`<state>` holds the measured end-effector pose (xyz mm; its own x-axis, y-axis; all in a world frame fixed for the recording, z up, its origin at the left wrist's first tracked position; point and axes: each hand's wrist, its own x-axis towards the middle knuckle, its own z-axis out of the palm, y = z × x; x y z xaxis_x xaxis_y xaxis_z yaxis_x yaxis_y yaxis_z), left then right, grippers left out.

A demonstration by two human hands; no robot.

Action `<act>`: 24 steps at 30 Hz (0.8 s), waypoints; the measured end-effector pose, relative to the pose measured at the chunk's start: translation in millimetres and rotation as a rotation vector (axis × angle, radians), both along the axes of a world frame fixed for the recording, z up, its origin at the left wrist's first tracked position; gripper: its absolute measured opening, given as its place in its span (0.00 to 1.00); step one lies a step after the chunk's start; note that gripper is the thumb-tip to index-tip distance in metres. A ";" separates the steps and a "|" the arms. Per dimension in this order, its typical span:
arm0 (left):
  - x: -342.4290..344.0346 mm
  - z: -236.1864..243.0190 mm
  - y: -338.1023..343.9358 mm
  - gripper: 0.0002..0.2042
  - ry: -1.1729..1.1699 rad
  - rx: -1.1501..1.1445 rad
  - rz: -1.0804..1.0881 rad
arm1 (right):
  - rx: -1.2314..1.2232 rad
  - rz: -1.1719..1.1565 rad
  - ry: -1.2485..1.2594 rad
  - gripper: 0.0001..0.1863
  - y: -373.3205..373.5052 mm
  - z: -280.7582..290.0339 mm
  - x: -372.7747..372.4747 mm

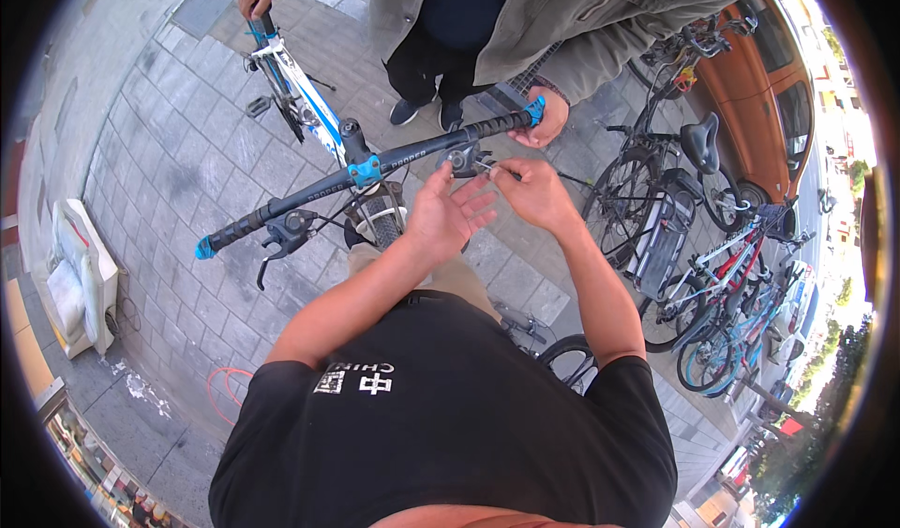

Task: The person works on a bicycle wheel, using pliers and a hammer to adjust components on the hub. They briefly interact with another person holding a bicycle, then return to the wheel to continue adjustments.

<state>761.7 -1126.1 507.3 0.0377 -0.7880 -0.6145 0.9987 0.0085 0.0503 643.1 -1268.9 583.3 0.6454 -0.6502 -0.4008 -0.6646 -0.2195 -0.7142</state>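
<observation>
A black handlebar (314, 193) with blue clamp and end caps stretches in front of me, on a white and blue bicycle (302, 89). Under its right half sits a black brake and shifter unit (461, 161). My left hand (444, 217) is palm up beside that unit, fingers stretched out, thumb tip against it. My right hand (532, 193) pinches a thin metal piece (485, 163) at the unit's right side; its kind is too small to tell. The left brake lever (272, 256) hangs below the other half of the bar.
Facing me, a person in a grey jacket (600, 31) keeps one hand (546, 120) by the right grip and another (255, 0) at the saddle. Several parked bicycles (717, 294) and an orange car (750, 88) stand at right. A white box-like object (103, 294) is at left.
</observation>
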 end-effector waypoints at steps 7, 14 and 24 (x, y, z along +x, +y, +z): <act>3.9 6.3 8.2 0.32 0.028 0.012 -0.011 | 0.026 0.007 0.076 0.17 8.5 10.1 -4.6; -2.5 -3.9 4.0 0.36 -0.046 0.010 0.023 | -0.022 0.017 0.143 0.21 7.7 9.3 -3.4; -4.8 -10.3 4.3 0.37 -0.035 -0.014 0.039 | -0.003 0.054 0.192 0.20 6.5 10.9 2.0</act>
<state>756.9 -1121.8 497.1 0.0903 -0.7940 -0.6012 0.9952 0.0487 0.0851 645.1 -1262.3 594.3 0.5911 -0.6178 -0.5186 -0.7760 -0.2603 -0.5745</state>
